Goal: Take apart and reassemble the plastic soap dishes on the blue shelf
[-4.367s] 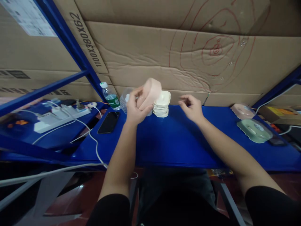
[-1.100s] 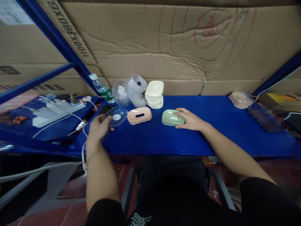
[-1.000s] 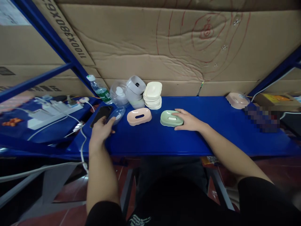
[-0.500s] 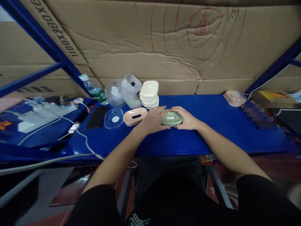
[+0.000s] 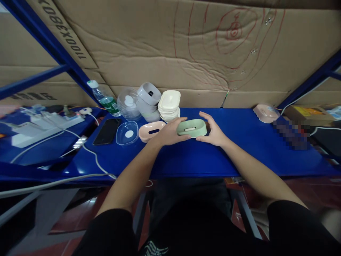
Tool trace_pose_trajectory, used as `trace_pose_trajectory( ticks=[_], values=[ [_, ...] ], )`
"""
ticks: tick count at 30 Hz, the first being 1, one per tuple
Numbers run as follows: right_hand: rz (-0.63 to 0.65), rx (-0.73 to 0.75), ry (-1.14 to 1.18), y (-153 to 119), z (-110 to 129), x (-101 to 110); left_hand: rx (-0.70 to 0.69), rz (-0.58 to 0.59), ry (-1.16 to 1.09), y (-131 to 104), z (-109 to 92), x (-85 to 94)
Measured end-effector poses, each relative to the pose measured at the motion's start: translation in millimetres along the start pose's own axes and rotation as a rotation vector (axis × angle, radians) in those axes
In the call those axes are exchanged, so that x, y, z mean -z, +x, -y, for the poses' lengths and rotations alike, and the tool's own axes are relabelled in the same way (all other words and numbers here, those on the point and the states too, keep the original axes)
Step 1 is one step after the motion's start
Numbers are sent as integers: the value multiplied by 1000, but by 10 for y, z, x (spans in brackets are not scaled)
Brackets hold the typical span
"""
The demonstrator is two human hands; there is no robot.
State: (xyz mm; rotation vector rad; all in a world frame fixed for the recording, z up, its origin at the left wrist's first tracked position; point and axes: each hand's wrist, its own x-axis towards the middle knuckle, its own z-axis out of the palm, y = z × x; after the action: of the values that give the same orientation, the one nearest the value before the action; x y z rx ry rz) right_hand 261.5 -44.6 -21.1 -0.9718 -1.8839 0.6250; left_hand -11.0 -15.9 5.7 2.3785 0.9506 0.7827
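Observation:
A green oval dish (image 5: 197,132) with a slot in its bottom is above the blue table in front of me. My left hand (image 5: 172,133) grips its left end, thumb along the near side. My right hand (image 5: 213,131) is beside the right end, its fingers and thumb spread apart around it. A pale strip shows in the dish's slot. Left of my left hand lies a pink dish (image 5: 144,132) with a dark slot, and beyond that a clear lid (image 5: 120,133) with a white round spot.
Behind my hands stand stacked cream dishes (image 5: 170,99), grey-white containers (image 5: 149,94), clear round containers (image 5: 125,110) and a bottle (image 5: 109,105). A black phone (image 5: 107,132) lies at left. A pink item (image 5: 266,113) is at right on the blue table (image 5: 247,156).
The green dish has tilted and shows more of its inside. The fingers of my right hand have spread away from it, while my left hand keeps hold. The view has shifted slightly.

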Motion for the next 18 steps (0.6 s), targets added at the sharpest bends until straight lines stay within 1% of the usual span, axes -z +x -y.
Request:
trace_pose_trajectory(
  ticks=[4, 6, 10, 13, 18],
  values=[
    [107, -121, 180, -16, -81, -72, -28, -76, 4, 0, 20, 29],
    [133, -145, 220, -19, -117, -98, -48, -63, 24, -3, 3, 7],
    [95, -106, 150, -17, -127, -90, -46, 5, 22, -5, -50, -43],
    [100, -97, 134, -15, -99, -52, -51, 37, 38, -4, -75, -30],
    [150, -104, 149, -3, -67, -43, -66, 23, 79, -4, -58, 6]
  ],
)
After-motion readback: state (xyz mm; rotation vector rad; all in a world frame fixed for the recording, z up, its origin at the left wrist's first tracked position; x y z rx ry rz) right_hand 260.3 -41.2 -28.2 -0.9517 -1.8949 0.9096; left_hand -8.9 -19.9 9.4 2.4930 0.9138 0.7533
